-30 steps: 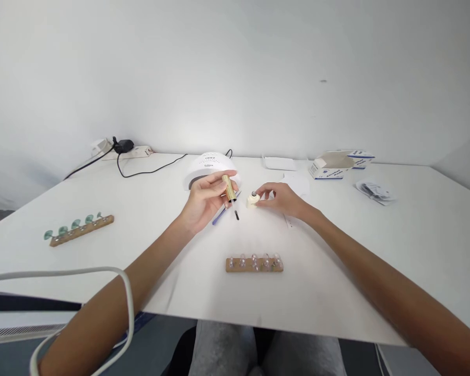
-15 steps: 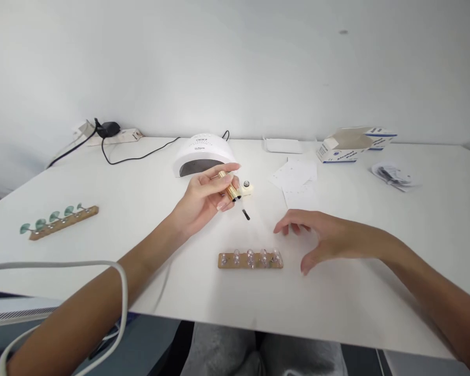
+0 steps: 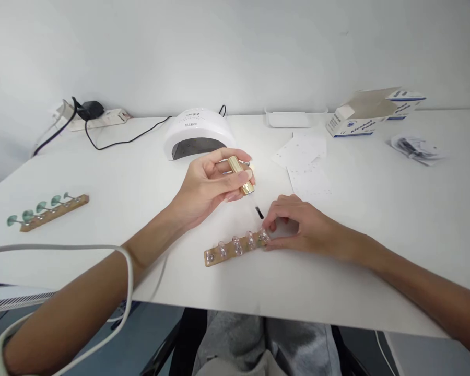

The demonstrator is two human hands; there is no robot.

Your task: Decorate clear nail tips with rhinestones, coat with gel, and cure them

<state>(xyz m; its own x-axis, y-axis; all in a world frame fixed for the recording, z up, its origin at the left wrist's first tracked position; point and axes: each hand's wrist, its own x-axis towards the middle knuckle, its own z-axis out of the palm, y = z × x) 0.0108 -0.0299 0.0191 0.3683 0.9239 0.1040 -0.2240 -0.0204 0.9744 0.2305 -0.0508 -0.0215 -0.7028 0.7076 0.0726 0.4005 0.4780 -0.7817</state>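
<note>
My left hand [image 3: 209,183] is closed around the gold cap of a nail polish brush [image 3: 241,175]. Its dark bristles point down to the right, above the table and apart from the nail tips. With thumb and fingers my right hand [image 3: 303,227] pinches the right end of a wooden nail tip stand [image 3: 231,254]. Several clear nail tips [image 3: 237,245] with small decorations stand in a row on it; the stand lies at a slant, right end farther from me. Behind my left fingers, a small bottle is mostly hidden.
A white nail lamp [image 3: 199,125] stands behind my left hand. Papers [image 3: 307,159], an alcohol pads box [image 3: 354,119] and a white packet [image 3: 415,149] lie right. Another stand [image 3: 57,214] with green nail tips sits left. A pale cable [image 3: 131,271] loops over my left forearm.
My right hand has moved left and closed on the stand's right end. The stand has turned, its right end now farther away. The brush stays in my left hand. The camera view has shifted.
</note>
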